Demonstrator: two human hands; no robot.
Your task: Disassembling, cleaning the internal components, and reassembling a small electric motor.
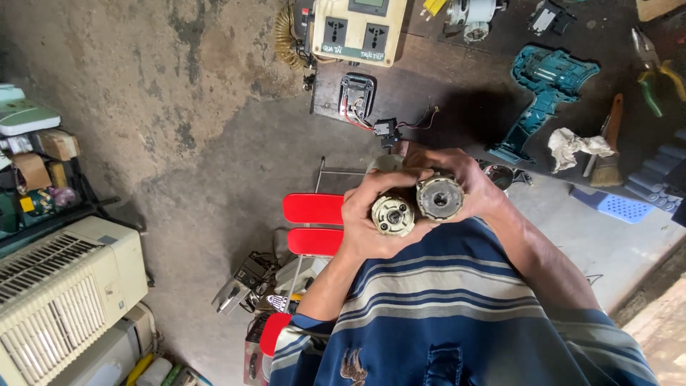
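Taking the teal drill housing [547, 93] as landmark, I see both hands below-left of it. My left hand [371, 221] is clamped on the pale motor [393, 214], my right hand [464, 189] on the grey gearbox [439, 197]; they lie side by side, touching, round ends facing me.

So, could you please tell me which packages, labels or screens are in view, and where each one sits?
Cream socket box, top centre: small grey screen at its top edge, green label strip along its bottom edge.
Small cardboard boxes, shelf at far left: brown, boxy.
White card with a green band, far left: flat, rectangular.
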